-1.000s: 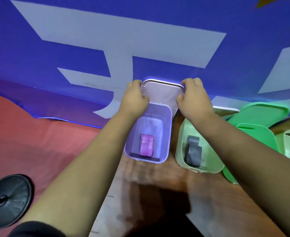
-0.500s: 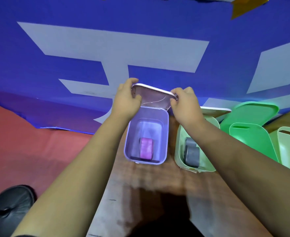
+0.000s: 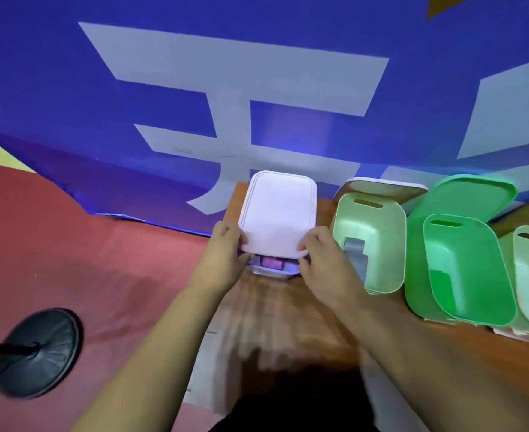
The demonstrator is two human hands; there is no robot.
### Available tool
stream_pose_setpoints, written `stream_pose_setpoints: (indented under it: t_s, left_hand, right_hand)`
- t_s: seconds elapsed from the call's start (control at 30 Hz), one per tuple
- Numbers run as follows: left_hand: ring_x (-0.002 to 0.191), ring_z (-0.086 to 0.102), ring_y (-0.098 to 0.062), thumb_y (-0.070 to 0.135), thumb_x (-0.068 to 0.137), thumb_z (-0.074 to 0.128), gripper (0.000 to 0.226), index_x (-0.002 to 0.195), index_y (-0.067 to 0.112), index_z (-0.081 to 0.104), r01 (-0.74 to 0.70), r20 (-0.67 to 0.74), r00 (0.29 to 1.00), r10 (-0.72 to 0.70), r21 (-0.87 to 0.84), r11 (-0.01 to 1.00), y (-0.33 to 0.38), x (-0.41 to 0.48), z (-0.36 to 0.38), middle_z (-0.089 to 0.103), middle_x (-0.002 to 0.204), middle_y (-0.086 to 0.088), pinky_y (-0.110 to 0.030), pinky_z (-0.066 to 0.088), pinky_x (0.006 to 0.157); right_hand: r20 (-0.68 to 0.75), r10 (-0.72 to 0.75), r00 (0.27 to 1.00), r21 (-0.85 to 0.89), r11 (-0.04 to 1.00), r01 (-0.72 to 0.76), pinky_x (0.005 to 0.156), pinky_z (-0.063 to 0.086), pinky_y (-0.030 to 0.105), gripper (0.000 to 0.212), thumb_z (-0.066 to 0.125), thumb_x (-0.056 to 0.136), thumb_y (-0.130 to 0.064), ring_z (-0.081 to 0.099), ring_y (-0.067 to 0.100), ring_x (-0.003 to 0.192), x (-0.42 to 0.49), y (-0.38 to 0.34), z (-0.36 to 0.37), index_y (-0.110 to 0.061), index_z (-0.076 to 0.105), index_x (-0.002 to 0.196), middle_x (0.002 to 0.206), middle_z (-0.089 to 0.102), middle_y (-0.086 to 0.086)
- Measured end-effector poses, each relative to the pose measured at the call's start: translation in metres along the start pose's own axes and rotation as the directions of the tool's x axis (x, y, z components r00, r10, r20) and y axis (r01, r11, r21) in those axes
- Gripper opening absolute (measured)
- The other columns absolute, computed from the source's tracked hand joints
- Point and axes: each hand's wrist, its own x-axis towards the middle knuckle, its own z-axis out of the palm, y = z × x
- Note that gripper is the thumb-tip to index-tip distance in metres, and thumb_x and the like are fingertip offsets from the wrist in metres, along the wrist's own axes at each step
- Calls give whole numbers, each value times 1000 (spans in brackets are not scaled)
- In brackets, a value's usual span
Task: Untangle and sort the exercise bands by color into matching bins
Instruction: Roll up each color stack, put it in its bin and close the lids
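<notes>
A blue banner [image 3: 70, 88] with large pale characters is hanging across the back, far beyond the grip. A red floor covering [image 3: 85, 260] is spreading out to the grip's left. A black round stand base [image 3: 39, 353] is sitting on it, well left and nearer the person.

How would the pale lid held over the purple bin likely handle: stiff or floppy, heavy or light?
The lid looks stiff: it stays flat though both hands, left hand and right hand, grip only its near corners. Probably light, since fingertips carry it. Its smooth plastic face may be a little slippery, so it might slide on the purple bin before seating.
</notes>
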Motion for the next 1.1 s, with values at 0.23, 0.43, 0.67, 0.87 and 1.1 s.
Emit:
stream_pose_setpoints:
  t_s: [0.23,0.43,0.67,0.87,1.1]
  left_hand:
    - [91,56,-15,-1,82,79,32,99,19,60,56,31,998,-57,37,998,-5,-23,17,46,116,5,-23,42,78]
    - [85,53,-13,5,89,76,21,102,16,62,154,62,986,-155,25,988,-10,-23,22,49,115,2,-5,34,66]
    - [88,59,-23,6,90,71,25,101,22,53,205,71,975,-210,76,976,-11,-17,21,57,113,-2,-32,48,70]
    - [95,54,-27,20,86,71,18,96,18,56,173,119,972,-203,222,960,-5,-8,18,52,113,-4,-39,53,80]
    - [117,52,-31,39,90,64,36,118,17,63,0,139,990,-38,262,965,37,17,23,53,128,-5,-38,47,100]
  right_hand:
    - [108,29,994,-43,999,-24,83,55,46,24,63,87,-2,59,26,91,-20,15,22,-15,62,106,117,48,-2]
    - [124,37,992,-92,995,-25,82,53,36,26,66,85,3,60,28,93,-22,14,26,-12,67,106,116,55,2]
    - [181,26,983,-118,993,-4,85,53,39,27,63,88,-2,57,27,103,-18,16,24,-13,66,112,121,52,0]
    - [227,37,973,-119,993,-11,82,51,38,23,65,91,-11,59,29,103,-15,15,16,-14,68,113,123,55,0]
    - [136,128,982,-68,991,-119,83,56,41,17,60,96,-21,65,21,100,0,21,-26,-24,67,111,120,54,-7]
